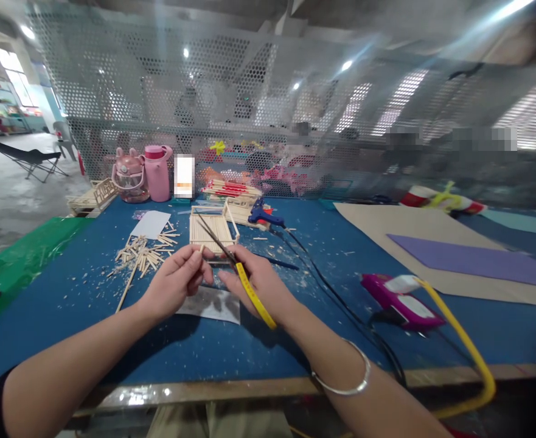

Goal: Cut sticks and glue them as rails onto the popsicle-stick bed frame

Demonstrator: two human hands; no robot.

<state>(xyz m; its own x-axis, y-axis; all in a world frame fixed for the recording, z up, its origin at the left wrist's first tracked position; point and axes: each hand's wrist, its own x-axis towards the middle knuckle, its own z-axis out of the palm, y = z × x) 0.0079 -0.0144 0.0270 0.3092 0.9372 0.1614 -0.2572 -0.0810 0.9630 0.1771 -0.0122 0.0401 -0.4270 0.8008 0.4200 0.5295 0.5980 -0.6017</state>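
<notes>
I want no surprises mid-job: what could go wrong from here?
The yellow-handled tool in the right hand has its dark metal close to the left hand, so a slip might nick a finger. Its tip overlaps the stick frame in view and could knock it. Loose sticks beside the left hand may scatter if brushed.

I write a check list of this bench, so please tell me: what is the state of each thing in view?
Left hand: pinching a small stick
Right hand: holding a yellow-handled tool
Stick frame: joined up, partly hidden
Loose sticks: scattered in a heap
Blue glue gun: set down, not held
Tall pink bottle: upright, lid on
Wide pink bottle: upright, lid on
Purple sheet: flat on brown sheet
</notes>
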